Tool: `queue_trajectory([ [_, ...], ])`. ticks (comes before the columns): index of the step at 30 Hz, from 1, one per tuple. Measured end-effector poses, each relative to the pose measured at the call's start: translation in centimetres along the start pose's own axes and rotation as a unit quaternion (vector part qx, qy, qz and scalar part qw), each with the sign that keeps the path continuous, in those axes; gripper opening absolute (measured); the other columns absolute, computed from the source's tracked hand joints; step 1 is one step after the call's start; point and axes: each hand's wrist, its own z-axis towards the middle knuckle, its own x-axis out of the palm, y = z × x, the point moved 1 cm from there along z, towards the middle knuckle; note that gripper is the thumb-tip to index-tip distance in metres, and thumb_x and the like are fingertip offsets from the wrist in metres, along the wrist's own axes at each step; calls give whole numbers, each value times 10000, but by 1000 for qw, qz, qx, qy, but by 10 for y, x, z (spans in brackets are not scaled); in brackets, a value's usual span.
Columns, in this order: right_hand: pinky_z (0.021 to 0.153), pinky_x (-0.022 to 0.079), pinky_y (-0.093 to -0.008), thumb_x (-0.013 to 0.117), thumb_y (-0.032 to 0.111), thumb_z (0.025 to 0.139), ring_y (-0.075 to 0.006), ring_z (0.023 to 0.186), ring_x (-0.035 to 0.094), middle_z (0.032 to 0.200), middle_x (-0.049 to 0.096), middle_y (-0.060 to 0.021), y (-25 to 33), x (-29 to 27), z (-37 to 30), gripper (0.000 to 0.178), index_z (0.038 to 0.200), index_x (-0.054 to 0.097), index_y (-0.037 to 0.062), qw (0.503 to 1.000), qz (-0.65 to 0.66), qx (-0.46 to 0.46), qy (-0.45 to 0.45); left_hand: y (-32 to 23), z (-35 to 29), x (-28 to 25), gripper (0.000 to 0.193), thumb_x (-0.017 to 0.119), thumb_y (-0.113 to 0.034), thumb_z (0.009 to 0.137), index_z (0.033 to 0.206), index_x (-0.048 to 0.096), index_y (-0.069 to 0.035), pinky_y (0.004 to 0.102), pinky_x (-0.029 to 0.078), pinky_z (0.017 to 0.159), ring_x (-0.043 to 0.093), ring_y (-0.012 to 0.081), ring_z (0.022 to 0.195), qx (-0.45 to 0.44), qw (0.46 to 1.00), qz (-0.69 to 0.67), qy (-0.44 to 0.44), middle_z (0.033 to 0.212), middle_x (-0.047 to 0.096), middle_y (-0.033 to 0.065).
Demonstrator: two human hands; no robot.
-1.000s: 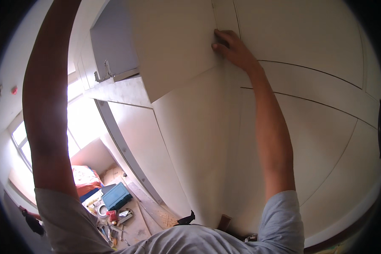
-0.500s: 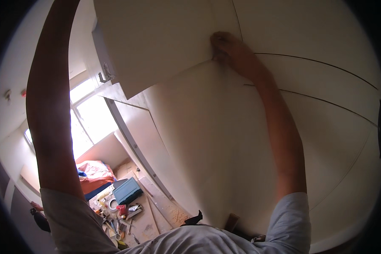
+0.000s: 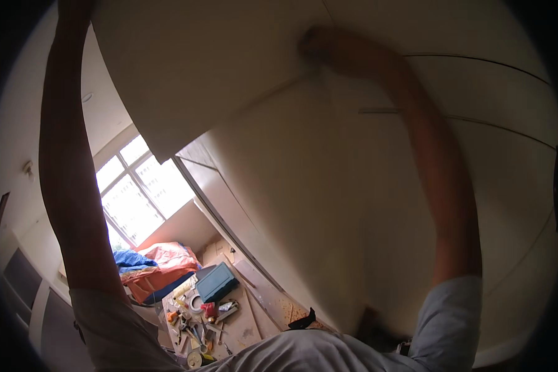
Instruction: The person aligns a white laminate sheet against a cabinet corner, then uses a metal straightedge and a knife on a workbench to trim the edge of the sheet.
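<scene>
A large pale panel [image 3: 192, 74], which looks like a cabinet door, spans the upper middle of the head view, with its lower corner pointing down at the left. My right hand [image 3: 325, 48] is closed at the panel's lower right edge; its curled fingers are dark and blurred. My left arm [image 3: 74, 167] reaches straight up along the left side. Only a shadowed bit of my left hand [image 3: 74, 8] shows at the top rim, beside the panel's left edge, and its fingers are hidden.
Pale cabinet fronts [image 3: 502, 173] with dark gaps curve round on the right. At lower left, a blue-green case [image 3: 217, 282], a tape roll [image 3: 196, 302] and several tools lie on a board. Behind them are orange sheeting [image 3: 167, 263] and a bright window [image 3: 142, 192].
The panel now reaches farther left and covers the metal hinge seen before. My right hand sits slightly higher in view. The view has shifted, bringing more of the window and floor into sight.
</scene>
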Motion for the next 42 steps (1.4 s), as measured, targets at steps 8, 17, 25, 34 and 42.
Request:
queue_trajectory([
  [8,1225,326,-461,477,57,994,-379,1455,398,1550,442,-228,61,98,-53,523,1510,438,-19,979,1,64,-194,41,-12,-4,323,603,-221,999,1243,658,-17,351,526,954,662,230,1067,-25,981,-190,-16,1207,701,125],
  [17,1132,352,-577,548,58,951,-487,1380,406,1508,416,-284,123,118,-67,537,1470,432,-19,780,447,177,-400,46,-17,-2,354,525,-254,1052,1360,659,-139,312,477,1083,652,182,1203,59,995,-86,-2,1377,668,39],
  [25,1091,406,-568,650,231,984,-477,1279,500,1397,476,-320,149,133,-39,582,1471,464,-27,845,199,150,-473,40,-15,-10,360,456,-139,1070,1378,644,-149,305,503,1074,660,189,1200,66,998,-7,11,1395,654,34],
  [34,1073,409,-583,682,342,966,-496,1306,448,1412,426,-349,149,116,-37,631,1444,501,-29,860,196,190,-432,51,-6,-9,399,479,-285,1081,1439,608,-166,335,446,1118,614,215,1289,27,987,-158,29,1443,623,80],
  [42,1160,291,-618,599,406,986,-525,1416,338,1509,344,-371,137,127,-31,725,1511,387,-47,878,155,182,-415,24,-19,-20,374,528,-276,1063,1386,659,-140,321,508,1023,674,185,1147,13,989,-148,10,1344,687,64],
])
